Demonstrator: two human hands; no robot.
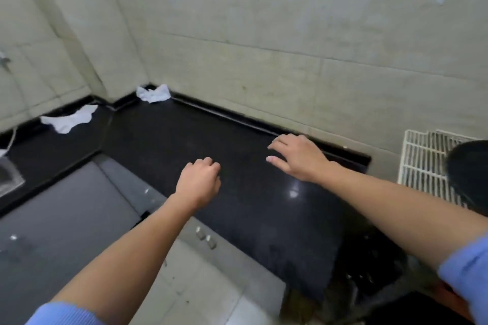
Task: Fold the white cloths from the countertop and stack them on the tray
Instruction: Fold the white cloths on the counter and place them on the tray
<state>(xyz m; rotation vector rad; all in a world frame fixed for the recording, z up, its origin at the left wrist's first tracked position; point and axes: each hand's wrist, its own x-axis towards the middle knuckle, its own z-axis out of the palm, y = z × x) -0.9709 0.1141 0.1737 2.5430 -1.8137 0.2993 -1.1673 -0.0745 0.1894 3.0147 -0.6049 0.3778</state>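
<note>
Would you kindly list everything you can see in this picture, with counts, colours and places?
cloths: 2, white, crumpled; one in the far corner of the countertop, one on its left stretch
countertop: 1, black, glossy, L-shaped along the walls
walls: beige tiles, behind the countertop
wire rack: 1, white, at the right end
dark round thing: 1, black, over the rack, unclear what
cabinet fronts: grey, under the countertop
floor: pale tiles, bottom centre
tray: none visible
sleeves: 2, blue
left hand: fingers curled, empty, over the countertop
right hand: fingers spread, empty
</note>
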